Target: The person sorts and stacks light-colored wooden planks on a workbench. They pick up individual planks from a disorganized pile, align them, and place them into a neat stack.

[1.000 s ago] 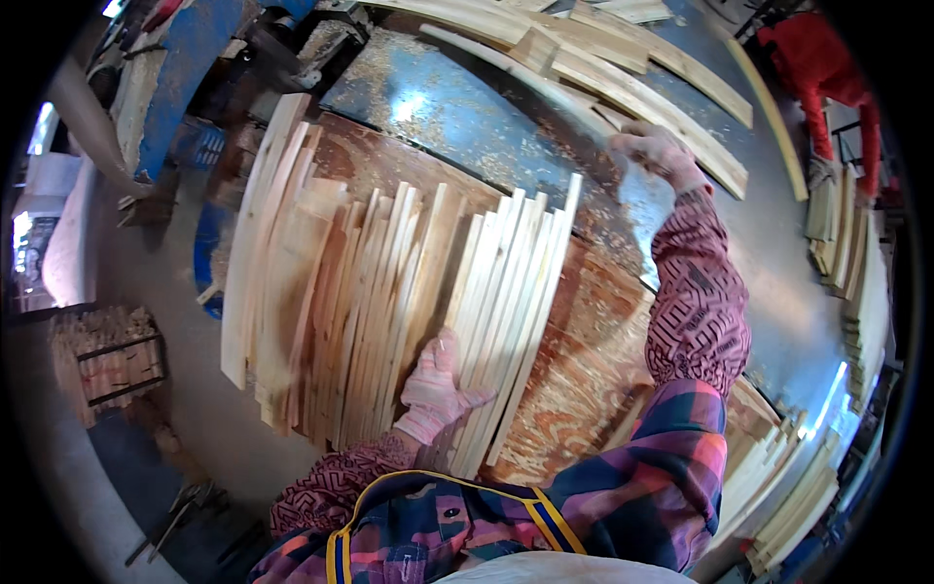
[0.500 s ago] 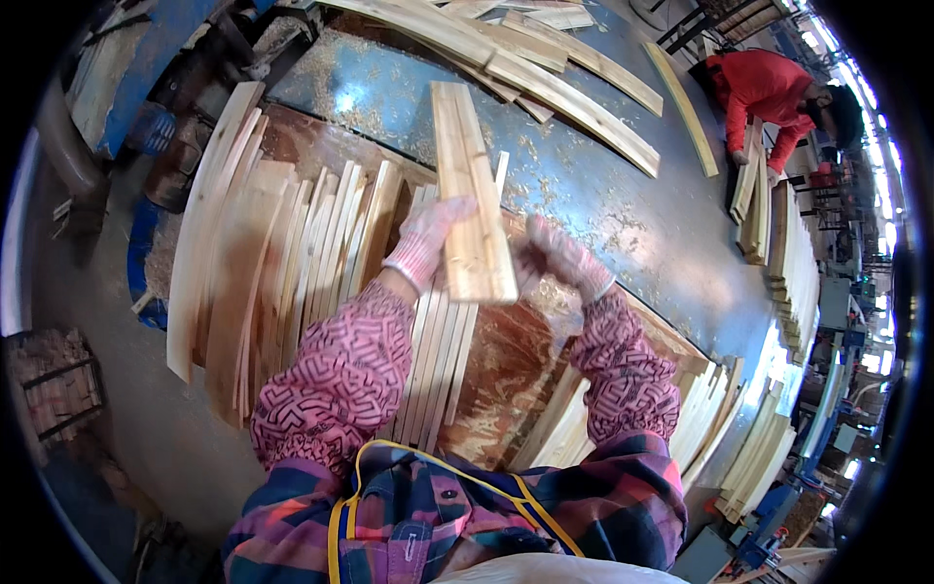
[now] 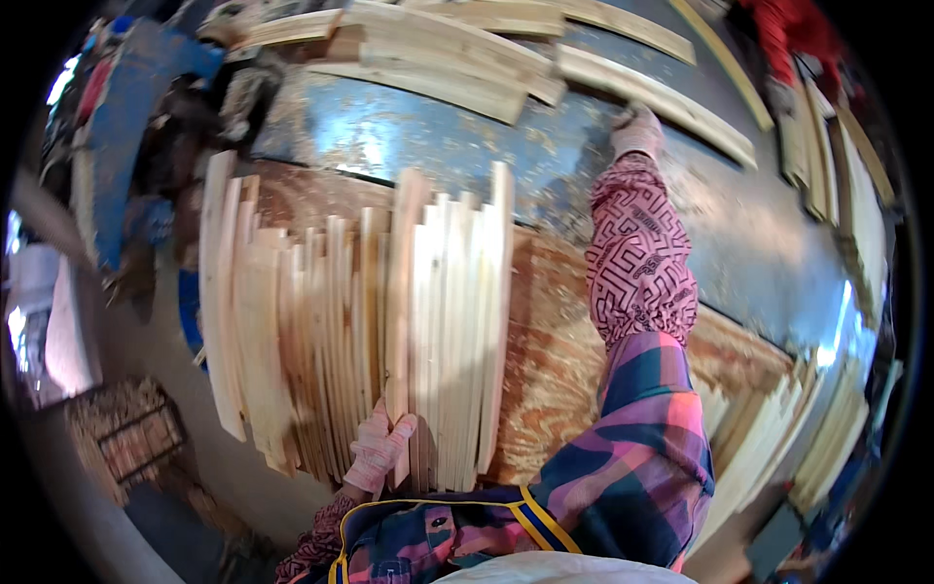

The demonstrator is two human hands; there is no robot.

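Note:
In a pink-and-white glove, my left hand point(image 3: 379, 453) is closed round the near end of a pale wooden board point(image 3: 402, 282), which stands on edge in a row. Packed against that board's right side are several narrow boards point(image 3: 452, 331). My right hand point(image 3: 636, 134), gloved the same way, reaches far forward. Its fingers are curled at the near edge of another wooden board point(image 3: 671, 105) on the blue metal table point(image 3: 545, 161); the fingertips are partly hidden.
More loose boards point(image 3: 448, 73) lie across the back of the table among shavings. A brown wooden sheet point(image 3: 550, 360) lies under the row. Stacked boards point(image 3: 759, 457) stand at the right. A co-worker in red point(image 3: 788, 39) handles boards at the far right.
The board my left hand held up at the centre now stands in the row, the hand at its near end. My right hand has moved forward to a board at the back.

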